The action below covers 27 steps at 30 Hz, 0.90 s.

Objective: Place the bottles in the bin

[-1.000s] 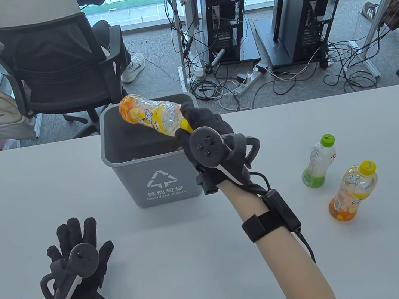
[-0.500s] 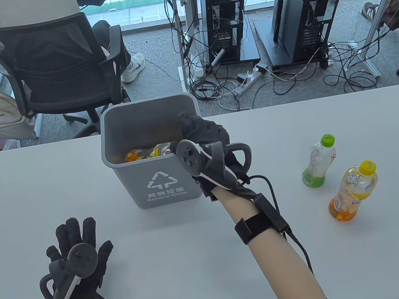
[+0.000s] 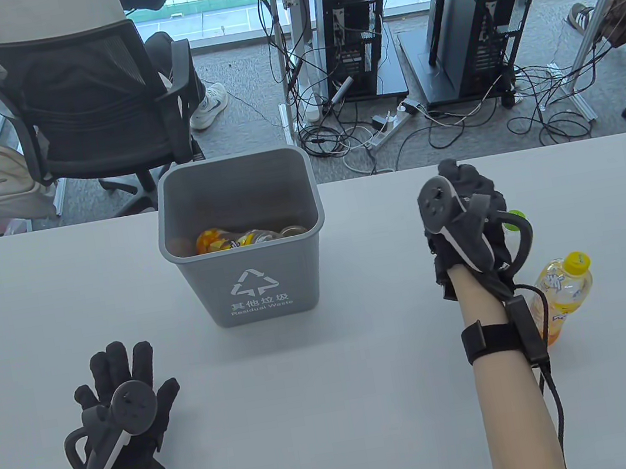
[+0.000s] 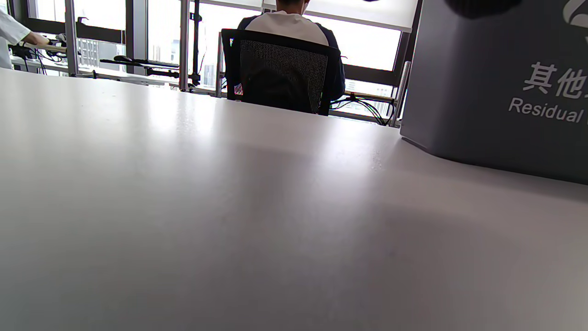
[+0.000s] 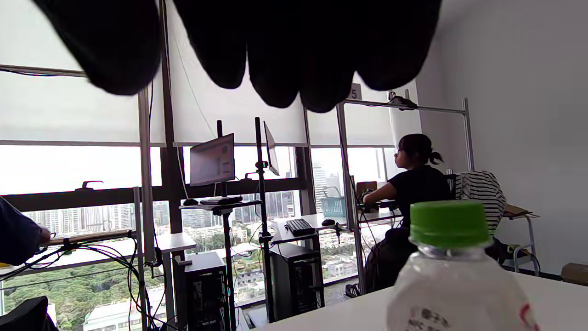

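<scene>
Black-gloved right hand [image 3: 467, 216] hovering over the green-capped bottle [image 5: 452, 271], fingers [image 5: 294, 50] spread above its cap, not gripping, left hand [image 3: 123, 407] lying flat, released, on the desk [image 3: 340, 408], orange bottle [image 3: 563, 293] standing beside, another bottle [image 3: 230, 239] lying inside the grey bin [image 3: 249, 280]

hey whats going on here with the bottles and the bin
Someone in sensor gloves is clearing bottles into a grey bin. An orange bottle already lies inside it. The right hand is over the green-capped bottle, with no grip on it visible yet. A yellow-capped orange bottle stands on the table beside it. The left hand rests flat on the table.
</scene>
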Available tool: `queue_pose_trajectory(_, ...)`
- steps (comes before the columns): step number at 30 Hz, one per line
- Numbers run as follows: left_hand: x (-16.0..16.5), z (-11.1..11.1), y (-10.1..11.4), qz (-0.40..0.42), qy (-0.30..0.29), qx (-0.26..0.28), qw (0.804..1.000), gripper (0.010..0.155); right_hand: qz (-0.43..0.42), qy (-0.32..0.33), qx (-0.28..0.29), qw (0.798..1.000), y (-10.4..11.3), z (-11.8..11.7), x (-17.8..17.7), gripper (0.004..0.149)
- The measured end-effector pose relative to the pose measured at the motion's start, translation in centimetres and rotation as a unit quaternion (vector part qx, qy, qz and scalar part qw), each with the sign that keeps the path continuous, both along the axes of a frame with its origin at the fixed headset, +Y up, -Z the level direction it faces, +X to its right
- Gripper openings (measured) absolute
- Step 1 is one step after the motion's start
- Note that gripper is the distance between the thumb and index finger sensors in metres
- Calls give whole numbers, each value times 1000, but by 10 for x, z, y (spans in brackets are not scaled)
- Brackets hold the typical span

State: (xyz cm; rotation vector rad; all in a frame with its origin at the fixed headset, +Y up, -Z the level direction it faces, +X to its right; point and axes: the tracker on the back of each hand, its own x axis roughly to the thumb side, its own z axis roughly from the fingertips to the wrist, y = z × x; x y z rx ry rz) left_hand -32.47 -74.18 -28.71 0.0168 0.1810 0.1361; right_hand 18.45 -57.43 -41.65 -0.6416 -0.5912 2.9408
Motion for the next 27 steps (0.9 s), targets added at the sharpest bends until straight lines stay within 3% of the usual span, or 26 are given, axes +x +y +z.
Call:
queue_pose_trajectory(5, 1, 0, -1, -3, 1, -5, 1000, 78, 95, -59, -47, 993, -30, -4, 27, 67)
queue_pose_trajectory(11, 3, -1, -2, -11, 1, -14, 1000, 78, 82, -94, -135, 983, -53, -14, 38, 65)
queue_pose_trajectory(13, 3, -1, -3, -14, 1, -15, 1000, 78, 109, -96, -125, 981, -58, -15, 34, 59)
queue_pose_trajectory(16, 4, -2, -3, -16, -1, -16, 1000, 79, 151, -96, -129, 975, -59, -17, 29, 53)
queue_pose_trajectory(27, 3, -2, -2, -8, 0, -11, 1000, 79, 130, -74, -107, 983, -45, -16, 20, 46)
